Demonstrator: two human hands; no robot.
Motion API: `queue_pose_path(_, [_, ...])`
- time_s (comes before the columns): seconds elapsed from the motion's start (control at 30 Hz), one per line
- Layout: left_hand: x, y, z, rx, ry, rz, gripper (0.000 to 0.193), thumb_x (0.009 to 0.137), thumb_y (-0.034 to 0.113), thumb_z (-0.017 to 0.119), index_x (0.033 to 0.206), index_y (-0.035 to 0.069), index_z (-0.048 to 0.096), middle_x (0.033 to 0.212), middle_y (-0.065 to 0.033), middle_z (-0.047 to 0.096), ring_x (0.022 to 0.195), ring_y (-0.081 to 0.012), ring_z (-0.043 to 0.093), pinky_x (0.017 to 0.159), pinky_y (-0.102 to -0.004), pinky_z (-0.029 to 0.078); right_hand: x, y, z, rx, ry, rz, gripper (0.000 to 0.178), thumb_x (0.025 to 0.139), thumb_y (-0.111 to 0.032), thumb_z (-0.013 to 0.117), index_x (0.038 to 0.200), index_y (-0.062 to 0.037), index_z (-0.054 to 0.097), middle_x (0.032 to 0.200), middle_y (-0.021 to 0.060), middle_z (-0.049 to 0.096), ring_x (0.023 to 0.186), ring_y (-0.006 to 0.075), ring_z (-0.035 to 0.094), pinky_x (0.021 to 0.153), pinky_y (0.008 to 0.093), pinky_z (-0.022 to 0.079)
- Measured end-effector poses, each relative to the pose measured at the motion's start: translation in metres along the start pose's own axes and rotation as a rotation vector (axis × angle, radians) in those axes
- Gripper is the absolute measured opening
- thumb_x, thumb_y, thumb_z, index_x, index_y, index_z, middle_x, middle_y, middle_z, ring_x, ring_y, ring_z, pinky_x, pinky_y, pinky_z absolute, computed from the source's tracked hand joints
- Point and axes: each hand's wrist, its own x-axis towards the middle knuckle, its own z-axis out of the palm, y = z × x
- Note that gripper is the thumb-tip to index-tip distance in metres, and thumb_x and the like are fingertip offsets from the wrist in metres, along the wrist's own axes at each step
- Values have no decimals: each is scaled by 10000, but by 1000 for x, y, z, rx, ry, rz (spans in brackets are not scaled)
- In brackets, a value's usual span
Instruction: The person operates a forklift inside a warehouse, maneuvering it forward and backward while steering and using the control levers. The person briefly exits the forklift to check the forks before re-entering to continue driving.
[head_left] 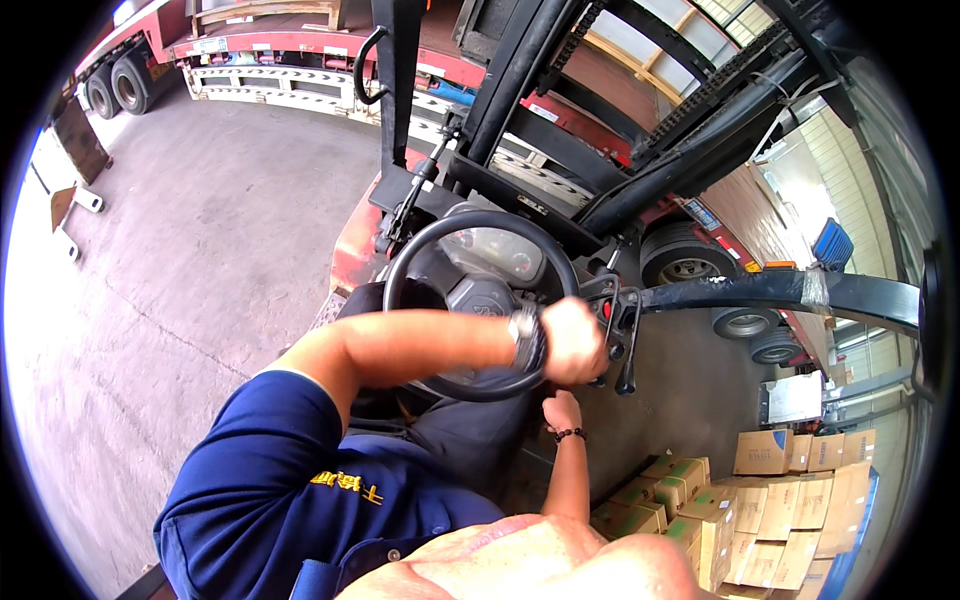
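I sit at a forklift. My left arm, with a dark watch [530, 338] at the wrist, reaches across the black steering wheel [424, 240]. My left hand [575, 342], slightly blurred, is closed on the wheel's right side. Lower and closer to me is my right hand [562, 411], with a dark bead bracelet [571, 434] on the wrist. Its fingers are curled into a fist near the wheel's lower right rim; whatever they hold, if anything, is hidden. Black control levers [627, 375] stand just right of my left hand.
Ahead rises the black mast [500, 85], with a red flatbed truck [430, 60] beyond it. A truck tyre [688, 262] shows at the right. Stacked cardboard boxes [765, 452] stand at the lower right. Concrete floor [220, 210] stretches to the left.
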Motion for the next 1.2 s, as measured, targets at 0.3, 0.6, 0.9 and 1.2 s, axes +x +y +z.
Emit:
queue_pose_path(0.3, [-191, -10, -169, -27, -25, -132, 230, 801, 120, 848, 679, 137, 654, 640, -53, 598, 593, -306, 638, 562, -476, 483, -20, -3, -3, 57, 4, 18, 456, 912, -79, 530, 1275, 67, 766, 1057, 273, 813, 738, 398, 808, 600, 470, 640])
queue_pose_path(0.6, [8, -90, -96, 91, -81, -221, 141, 889, 275, 778, 919, 171, 868, 913, -88, 811, 812, -315, 778, 704, -433, 625, -7, 3, 10, 28, 55, -3, 454, 916, -87, 551, 1294, 60, 754, 987, 245, 810, 715, 394, 797, 602, 478, 644])
queue_pose_path(0.9, [-147, 60, -56, -313, -237, 97, 343, 925, 210, 749, 639, 184, 561, 643, 17, 596, 624, -241, 652, 630, -438, 516, 12, 45, 17, 77, 86, -58, 353, 926, -90, 549, 1159, 53, 773, 842, 202, 771, 638, 357, 758, 539, 435, 591])
queue_pose_path(1.2, [-146, 44, -62, -306, -225, 155, 319, 873, 250, 759, 654, 183, 538, 638, -6, 578, 624, -269, 655, 598, -446, 508, -3, 24, 10, 62, 85, -45, 405, 928, -110, 554, 1207, 42, 806, 876, 248, 795, 656, 371, 783, 593, 477, 605])
